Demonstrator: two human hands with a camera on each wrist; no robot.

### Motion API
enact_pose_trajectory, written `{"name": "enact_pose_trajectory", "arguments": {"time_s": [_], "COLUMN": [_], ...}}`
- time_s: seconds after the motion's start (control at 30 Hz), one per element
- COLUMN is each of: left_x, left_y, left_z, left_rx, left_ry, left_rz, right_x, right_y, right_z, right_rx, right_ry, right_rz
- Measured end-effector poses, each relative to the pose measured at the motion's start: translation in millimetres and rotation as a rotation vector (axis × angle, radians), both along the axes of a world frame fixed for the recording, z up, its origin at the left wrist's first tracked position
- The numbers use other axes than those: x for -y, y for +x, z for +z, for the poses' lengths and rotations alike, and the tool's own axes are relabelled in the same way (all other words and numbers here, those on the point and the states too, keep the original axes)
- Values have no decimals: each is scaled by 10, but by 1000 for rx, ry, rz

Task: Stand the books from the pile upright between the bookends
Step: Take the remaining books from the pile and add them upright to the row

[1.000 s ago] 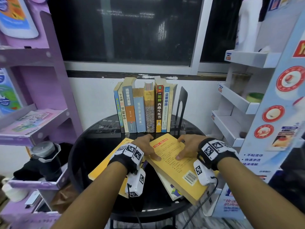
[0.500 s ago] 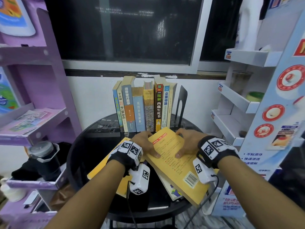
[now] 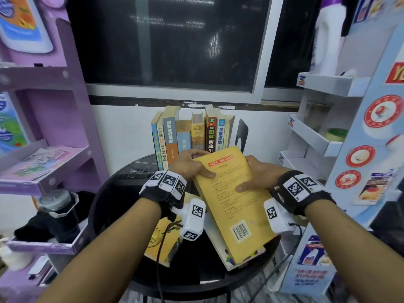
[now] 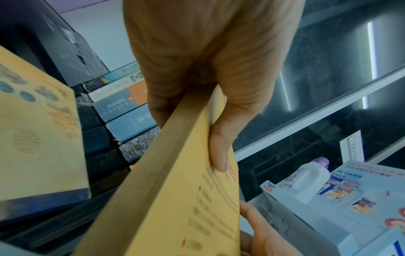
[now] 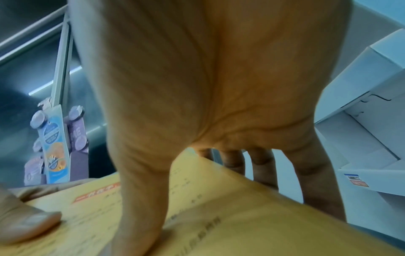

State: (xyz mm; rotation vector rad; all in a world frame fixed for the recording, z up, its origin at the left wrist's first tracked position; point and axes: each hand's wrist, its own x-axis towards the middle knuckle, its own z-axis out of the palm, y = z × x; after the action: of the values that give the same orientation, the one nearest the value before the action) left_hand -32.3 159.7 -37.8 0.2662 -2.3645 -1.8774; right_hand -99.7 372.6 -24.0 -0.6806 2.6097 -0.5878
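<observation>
- The yellow book [image 3: 231, 197] sits at centre frame, its far end tilted up off the pile, above the black round table [image 3: 105, 206].
- Left hand [image 3: 188, 166]: thumb on the cover, fingers curled under the left edge, pinching the book.
- Right hand [image 3: 256, 173]: thumb pressed flat on the cover, fingers wrapped beneath the right edge.
- Handling, as a judgement: a paperback, light, moderately stiff; the cover may flex or slip if held by one corner. Grip both long edges near mid-height.
- Target: the gap at upper centre, between the row of upright books [image 3: 192, 136] and the black bookend [image 3: 241, 136].
- Two books [image 3: 161, 237] remain flat below.
</observation>
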Motion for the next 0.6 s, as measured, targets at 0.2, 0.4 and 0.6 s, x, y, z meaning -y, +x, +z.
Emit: {"name": "enact_pose_trajectory", "arguments": {"time_s": [0.2, 0.4, 0.6], "left_x": [-31, -49, -37], "left_y": [-21, -33, -14], "left_z": [214, 225, 199], "left_rx": [-193, -306, -429], "left_ry": [204, 317, 386], "left_rz": [141, 227, 198], "right_x": [-6, 43, 93], "right_y": [-49, 16, 70], "right_z": [158, 148, 123], "right_rx": [-114, -170, -244], "right_ry": [-166, -338, -483], "right_rz": [-58, -78, -99]}}
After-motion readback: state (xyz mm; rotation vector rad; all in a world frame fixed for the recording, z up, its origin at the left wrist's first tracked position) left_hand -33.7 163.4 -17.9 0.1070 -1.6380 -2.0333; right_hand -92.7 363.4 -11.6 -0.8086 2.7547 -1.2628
